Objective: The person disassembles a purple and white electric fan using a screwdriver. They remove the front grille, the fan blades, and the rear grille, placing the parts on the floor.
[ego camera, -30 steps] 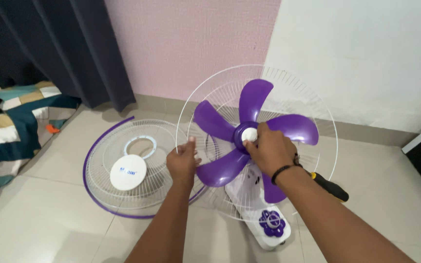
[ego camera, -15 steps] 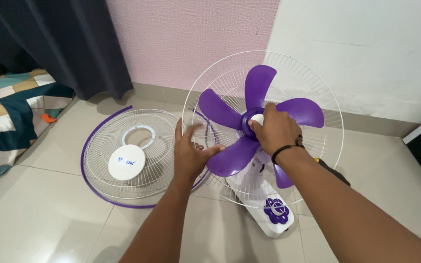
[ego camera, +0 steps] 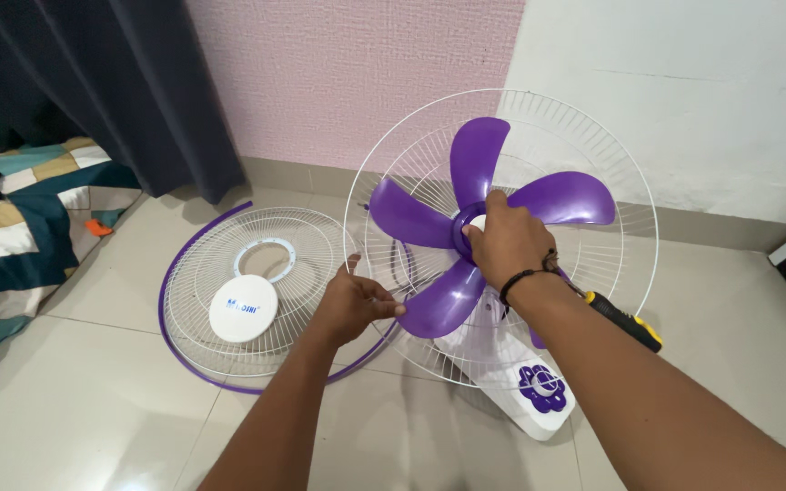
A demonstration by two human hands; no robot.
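Purple fan blades (ego camera: pixel 466 227) sit in the middle of the frame, a bit to the right, inside the white back grille (ego camera: pixel 502 118) of the fan. Your right hand (ego camera: pixel 507 244) is right on the middle of the blades. Its fingers are closed around the small white cap (ego camera: pixel 477 221) at the hub, and only a bit of the cap peeks out. Your left hand (ego camera: pixel 349 305) is lower and to the left. Its fingers are pinched together at the left edge of the grille, and the tip of the lowest blade is just beside your thumb. I cannot tell if the hand touches that blade or only the wire.

Below the blades, toward the lower right, you can see the white fan body (ego camera: pixel 525 391) with a purple flower-shaped knob (ego camera: pixel 541 387) on it. A screwdriver (ego camera: pixel 625 320) with a black and yellow handle lies just behind your right arm, at the right side of the frame.

To the left of your left hand, the front grille (ego camera: pixel 256 300) lies flat on the floor (ego camera: pixel 93 409). It has a purple ring around it and a round white disc (ego camera: pixel 243 308) on top.

The floor is made of shiny pale tiles. A pink wall (ego camera: pixel 347 73) is at the top middle, a white wall (ego camera: pixel 684 91) at the upper right, a dark curtain (ego camera: pixel 111 82) at the upper left, and a patchwork blanket (ego camera: pixel 20 218) at the left edge.
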